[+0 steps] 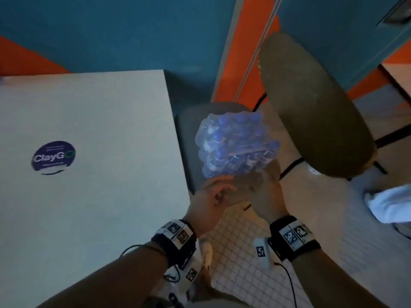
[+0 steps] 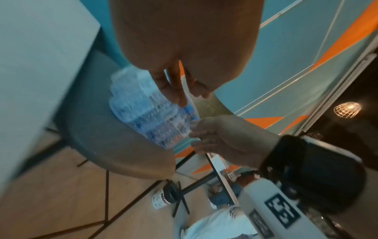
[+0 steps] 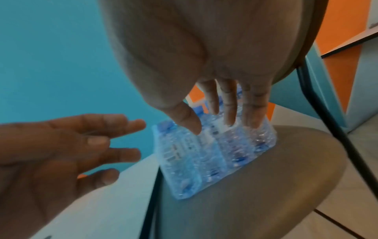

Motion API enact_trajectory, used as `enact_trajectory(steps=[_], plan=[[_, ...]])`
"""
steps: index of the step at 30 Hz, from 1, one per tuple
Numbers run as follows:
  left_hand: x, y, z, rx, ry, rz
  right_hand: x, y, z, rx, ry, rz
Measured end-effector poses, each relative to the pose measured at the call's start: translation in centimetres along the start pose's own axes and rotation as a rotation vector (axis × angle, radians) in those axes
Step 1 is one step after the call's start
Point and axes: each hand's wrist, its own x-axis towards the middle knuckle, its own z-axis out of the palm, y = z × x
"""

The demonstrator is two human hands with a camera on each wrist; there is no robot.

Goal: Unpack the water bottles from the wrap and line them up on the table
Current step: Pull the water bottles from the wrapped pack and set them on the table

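Note:
A clear-wrapped pack of water bottles (image 1: 235,143) with blue caps sits on a grey chair seat (image 1: 188,134), just right of the pale table (image 1: 89,130). My right hand (image 1: 260,181) reaches over the pack's near side. Its straight fingers (image 3: 229,113) touch the wrap on the pack (image 3: 204,155). My left hand (image 1: 213,192) hovers at the pack's near left corner. In the right wrist view the left hand (image 3: 85,142) is spread and apart from the pack. No bottle stands on the table.
The chair's olive backrest (image 1: 311,107) rises right of the pack. A round ClayGo sticker (image 1: 53,157) marks the table. A white cloth (image 1: 387,203) lies at far right. A cup (image 2: 163,197) stands on the tiled floor beneath the chair legs.

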Motion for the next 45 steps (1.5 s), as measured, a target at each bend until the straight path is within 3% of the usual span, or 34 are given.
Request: enact_trajectory(steps=[4,9,13,15,18,20,22,25,27,29,31,36,39,45], plan=[[4.4,1.4,4.8,0.17,-0.155,-0.308,5.3,2.4,-1.2,0.087,-0.054,0.011],[9.0,1.8,7.1,0.261,-0.029,-0.389,8.0,0.2,-2.5,-0.043,0.12,-0.149],[11.3,1.3,7.9,0.42,0.033,-0.47,8.5,0.9,-2.3,0.074,0.05,-0.078],[10.6,0.9,7.6,0.54,0.024,-0.424,8.0,2.5,-2.0,0.225,0.035,-0.125],[8.3,-0.3,6.6,0.689,-0.008,-0.169,6.0,4.4,-2.0,0.208,-0.061,-0.196],[6.8,-1.2,5.5,0.702,-0.046,-0.033,4.4,5.5,-2.2,0.227,-0.07,-0.175],[5.2,-1.5,3.8,0.64,-0.056,-0.008,2.4,5.6,-2.6,0.256,-0.095,-0.204],[0.9,-1.4,-0.8,0.312,0.026,-0.131,-0.1,3.0,-3.5,0.264,-0.164,-0.331],[-3.3,-1.7,-5.1,0.095,0.147,-0.225,-1.5,-0.5,-3.7,0.334,-0.308,-0.386],[-7.3,-2.5,-10.5,0.024,0.305,-0.332,-2.2,-4.3,-2.0,0.441,-0.493,-0.38],[-11.0,-3.7,-16.9,0.011,0.475,-0.421,-2.8,-8.5,2.0,0.425,-0.575,-0.398],[-16.9,-7.5,-31.8,0.159,0.766,-0.565,-5.3,-21.4,15.3,0.326,-0.592,-0.542],[-17.0,-10.5,-38.1,0.18,0.825,-0.589,-6.4,-29.1,22.5,0.313,-0.596,-0.591],[-13.1,-15.7,-45.7,0.219,0.739,-0.577,-7.0,-38.9,31.1,0.259,-0.573,-0.546]])
